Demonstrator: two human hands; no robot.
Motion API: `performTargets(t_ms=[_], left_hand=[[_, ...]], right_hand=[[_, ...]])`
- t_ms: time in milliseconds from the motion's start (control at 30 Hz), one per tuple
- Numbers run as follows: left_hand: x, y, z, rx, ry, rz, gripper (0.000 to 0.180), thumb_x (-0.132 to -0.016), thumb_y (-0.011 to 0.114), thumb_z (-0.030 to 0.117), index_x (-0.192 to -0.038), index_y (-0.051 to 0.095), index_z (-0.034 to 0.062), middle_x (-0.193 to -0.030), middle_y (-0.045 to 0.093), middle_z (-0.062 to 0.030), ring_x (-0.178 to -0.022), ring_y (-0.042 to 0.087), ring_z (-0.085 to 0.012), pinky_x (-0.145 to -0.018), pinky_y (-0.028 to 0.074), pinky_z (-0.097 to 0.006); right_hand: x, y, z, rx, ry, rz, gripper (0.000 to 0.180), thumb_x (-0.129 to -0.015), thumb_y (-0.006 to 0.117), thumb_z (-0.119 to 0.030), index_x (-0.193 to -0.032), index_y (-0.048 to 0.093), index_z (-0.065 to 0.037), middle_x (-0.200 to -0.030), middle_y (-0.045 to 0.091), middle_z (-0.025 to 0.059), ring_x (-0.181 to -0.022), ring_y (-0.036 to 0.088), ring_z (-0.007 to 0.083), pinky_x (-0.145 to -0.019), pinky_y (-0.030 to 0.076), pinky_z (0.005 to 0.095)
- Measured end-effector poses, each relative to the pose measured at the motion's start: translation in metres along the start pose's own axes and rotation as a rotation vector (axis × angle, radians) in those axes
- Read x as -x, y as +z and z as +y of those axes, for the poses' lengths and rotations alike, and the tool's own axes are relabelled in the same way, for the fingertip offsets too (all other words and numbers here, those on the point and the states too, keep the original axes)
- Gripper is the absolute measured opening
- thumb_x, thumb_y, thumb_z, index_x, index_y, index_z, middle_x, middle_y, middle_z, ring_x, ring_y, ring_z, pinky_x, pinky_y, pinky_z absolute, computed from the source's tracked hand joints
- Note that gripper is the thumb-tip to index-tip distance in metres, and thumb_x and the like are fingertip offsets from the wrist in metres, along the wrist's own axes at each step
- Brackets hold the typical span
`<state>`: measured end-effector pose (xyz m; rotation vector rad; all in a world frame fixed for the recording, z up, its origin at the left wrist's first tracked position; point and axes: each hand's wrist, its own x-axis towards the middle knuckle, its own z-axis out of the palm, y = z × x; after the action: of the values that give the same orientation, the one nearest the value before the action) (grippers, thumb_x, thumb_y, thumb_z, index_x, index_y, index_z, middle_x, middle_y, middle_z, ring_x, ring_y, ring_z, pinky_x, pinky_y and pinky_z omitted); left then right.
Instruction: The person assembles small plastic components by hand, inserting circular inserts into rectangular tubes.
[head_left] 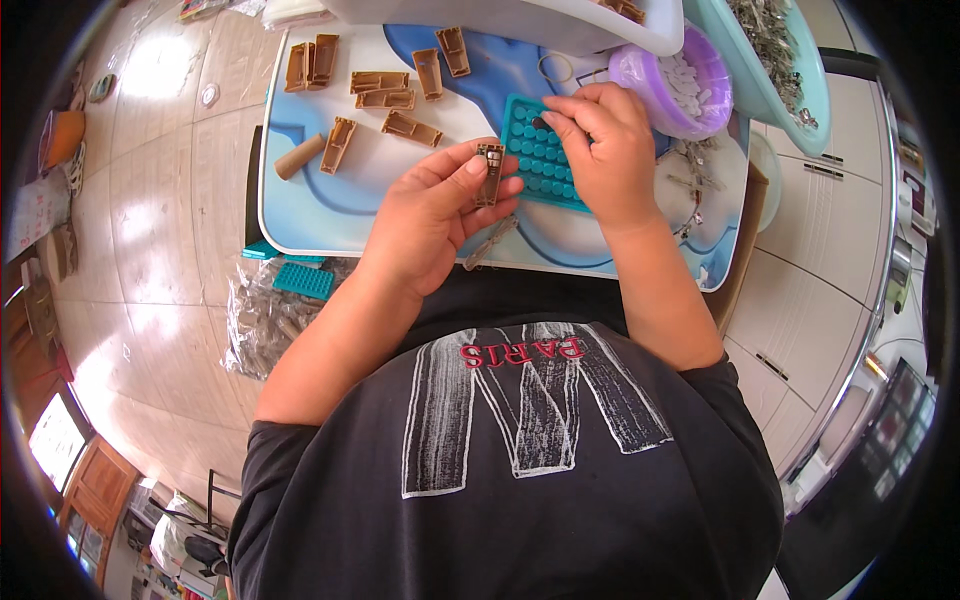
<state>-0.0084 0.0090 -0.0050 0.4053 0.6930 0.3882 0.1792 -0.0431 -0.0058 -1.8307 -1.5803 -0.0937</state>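
Over the tray (300, 215), the left hand (425, 215) pinches a brown clip (489, 173); the right hand (600, 150) presses fingertips on the teal mould (540, 158). About nine clips (385, 98) lie loose beyond, seemingly waiting; purple bowl (640, 70) nearby.

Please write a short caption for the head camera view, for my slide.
Left hand holds a small brown clip while right hand presses on a teal tray.
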Motion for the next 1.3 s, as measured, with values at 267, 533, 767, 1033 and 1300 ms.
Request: performTargets(t_ms=[267, 533, 767, 1033, 1300], left_hand=[[0.001, 0.0, 0.0, 0.002, 0.006, -0.002, 0.027, -0.094, 0.049, 0.014, -0.117, 0.052, -0.0004, -0.11, 0.06, -0.0158, -0.097, 0.062, -0.0221, -0.087, 0.051, -0.036], [-0.001, 0.0, 0.001, -0.016, 0.009, -0.024, 0.028, -0.093, 0.052, 0.017, -0.116, 0.054, -0.0003, -0.102, 0.062, -0.0093, -0.093, 0.061, -0.017, -0.083, 0.049, -0.029], [-0.002, 0.001, -0.005, -0.052, 0.023, -0.016, 0.029, -0.094, 0.049, 0.014, -0.118, 0.053, -0.0011, -0.1, 0.062, -0.007, -0.092, 0.06, -0.0146, -0.084, 0.049, -0.029], [0.003, 0.004, -0.007, -0.018, 0.02, 0.043, 0.026, -0.095, 0.047, 0.015, -0.114, 0.054, -0.0006, -0.101, 0.061, -0.0062, -0.09, 0.06, -0.015, -0.087, 0.049, -0.031], [0.001, 0.005, -0.006, -0.011, 0.053, 0.021, 0.027, -0.095, 0.048, 0.017, -0.114, 0.053, -0.0022, -0.1, 0.061, -0.0072, -0.091, 0.061, -0.0154, -0.088, 0.049, -0.032]], right_hand=[[0.002, 0.004, -0.001, 0.118, -0.087, -0.068, 0.009, -0.066, 0.071, -0.012, -0.072, 0.066, -0.01, -0.08, 0.058, 0.0033, -0.077, 0.054, 0.0244, -0.069, 0.043, 0.0361], [0.005, 0.004, -0.03, -0.212, -0.112, -0.046, 0.014, -0.064, 0.072, -0.011, -0.072, 0.061, -0.009, -0.078, 0.055, 0.0039, -0.076, 0.054, 0.0242, -0.068, 0.041, 0.0355], [0.004, 0.006, -0.036, -0.188, -0.136, -0.049, 0.013, -0.064, 0.07, -0.01, -0.07, 0.059, -0.008, -0.077, 0.056, 0.0031, -0.075, 0.053, 0.0247, -0.068, 0.041, 0.0365], [0.011, 0.008, -0.042, -0.204, -0.177, -0.011, 0.01, -0.07, 0.069, -0.006, -0.075, 0.06, -0.004, -0.077, 0.056, 0.007, -0.072, 0.053, 0.0258, -0.064, 0.042, 0.0352], [0.014, 0.011, -0.037, -0.39, -0.06, -0.049, 0.012, -0.072, 0.068, -0.001, -0.078, 0.058, -0.001, -0.075, 0.056, 0.0094, -0.067, 0.053, 0.0252, -0.06, 0.044, 0.0322]])
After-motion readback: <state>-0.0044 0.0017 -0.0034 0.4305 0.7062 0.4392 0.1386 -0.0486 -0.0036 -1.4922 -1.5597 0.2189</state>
